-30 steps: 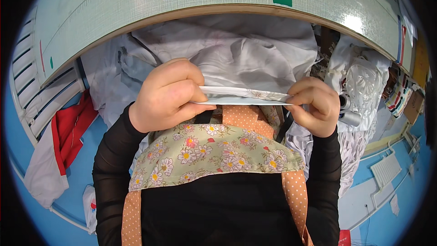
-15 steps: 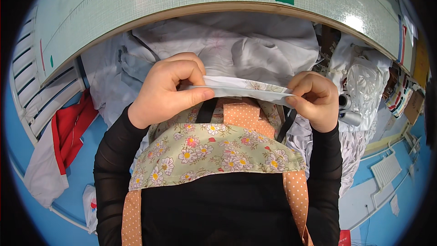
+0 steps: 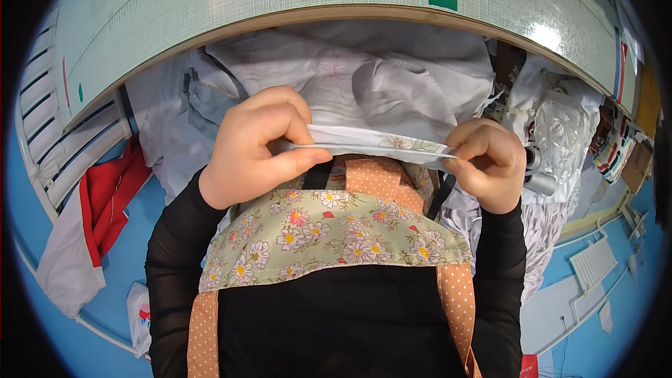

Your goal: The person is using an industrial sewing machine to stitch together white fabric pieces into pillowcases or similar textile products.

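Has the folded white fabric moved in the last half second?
Yes, slightly: the folded white fabric has come away from the fixed table edge, toward the floral apron.

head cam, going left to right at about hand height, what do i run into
Red-and-white garment → left hand → folded white fabric, pinched between both hands → right hand → grey cylinder → multicoloured striped cloth → brown box.
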A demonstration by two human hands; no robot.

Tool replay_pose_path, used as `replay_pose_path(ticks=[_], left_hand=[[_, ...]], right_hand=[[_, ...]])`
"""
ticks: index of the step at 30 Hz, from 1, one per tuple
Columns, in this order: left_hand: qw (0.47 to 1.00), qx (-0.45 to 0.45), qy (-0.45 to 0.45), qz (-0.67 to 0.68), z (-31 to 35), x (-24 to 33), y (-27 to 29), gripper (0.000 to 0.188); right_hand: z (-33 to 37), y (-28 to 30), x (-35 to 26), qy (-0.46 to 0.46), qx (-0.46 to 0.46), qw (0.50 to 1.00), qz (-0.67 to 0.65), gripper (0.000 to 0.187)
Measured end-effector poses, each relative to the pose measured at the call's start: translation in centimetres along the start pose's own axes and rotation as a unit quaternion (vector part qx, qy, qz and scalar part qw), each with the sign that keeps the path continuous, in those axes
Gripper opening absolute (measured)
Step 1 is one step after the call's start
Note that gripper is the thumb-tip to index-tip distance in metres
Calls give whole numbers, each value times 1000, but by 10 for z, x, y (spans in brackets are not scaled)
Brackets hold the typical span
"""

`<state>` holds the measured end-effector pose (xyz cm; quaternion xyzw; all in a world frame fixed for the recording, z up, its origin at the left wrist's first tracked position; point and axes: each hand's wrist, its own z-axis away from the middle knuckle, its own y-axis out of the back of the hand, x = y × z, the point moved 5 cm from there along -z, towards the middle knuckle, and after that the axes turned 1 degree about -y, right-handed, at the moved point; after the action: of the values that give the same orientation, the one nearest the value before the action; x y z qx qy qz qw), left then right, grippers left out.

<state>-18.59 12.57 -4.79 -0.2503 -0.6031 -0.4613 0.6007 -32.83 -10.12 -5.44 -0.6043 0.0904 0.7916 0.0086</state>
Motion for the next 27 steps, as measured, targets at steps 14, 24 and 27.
replay_pose_path(ticks=[14, 24, 27], left_hand=[[977, 41, -172, -119, 8, 9, -2, 29], [893, 35, -370, -254, 29, 21, -5, 24], [859, 48, -420, -288, 35, 23, -9, 19]], right_hand=[[6, -3, -15, 173, -4, 979, 108, 14], [24, -18, -31, 339, 13, 899, 277, 19], [34, -24, -31, 367, -11, 878, 307, 19]])
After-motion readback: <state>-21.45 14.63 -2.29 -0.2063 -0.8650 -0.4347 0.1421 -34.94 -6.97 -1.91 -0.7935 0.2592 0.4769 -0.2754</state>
